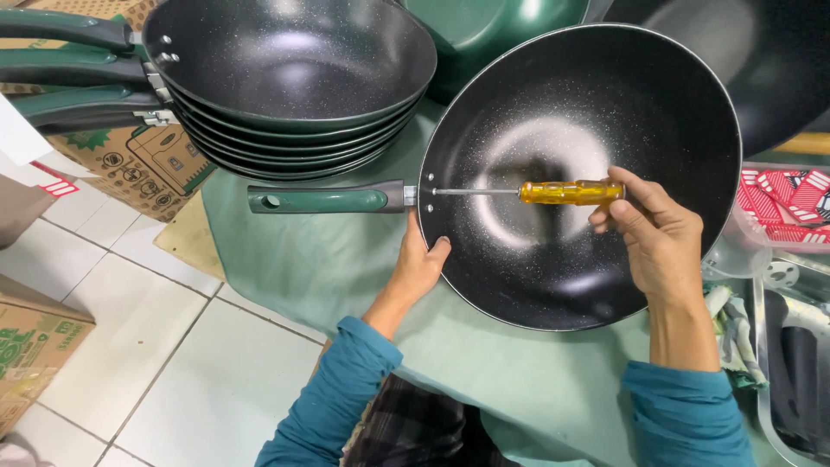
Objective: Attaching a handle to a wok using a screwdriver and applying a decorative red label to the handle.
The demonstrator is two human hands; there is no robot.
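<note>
A dark speckled non-stick wok (605, 112) lies tilted on a pale green cloth, its green handle (324, 200) pointing left. My left hand (418, 264) grips the wok's rim just below the handle joint, thumb over the edge. My right hand (653, 229) holds a screwdriver (553, 192) with a yellow transparent handle. Its thin metal shaft runs left across the wok's inside, and the tip meets the wall where the handle is fixed.
A stack of several matching woks (294, 82) with green handles stands at the back left. More pans sit at the top right. Cardboard boxes (143, 160) rest on the white tiled floor. Red and white packets (787, 203) and a clear tray (791, 363) lie to the right.
</note>
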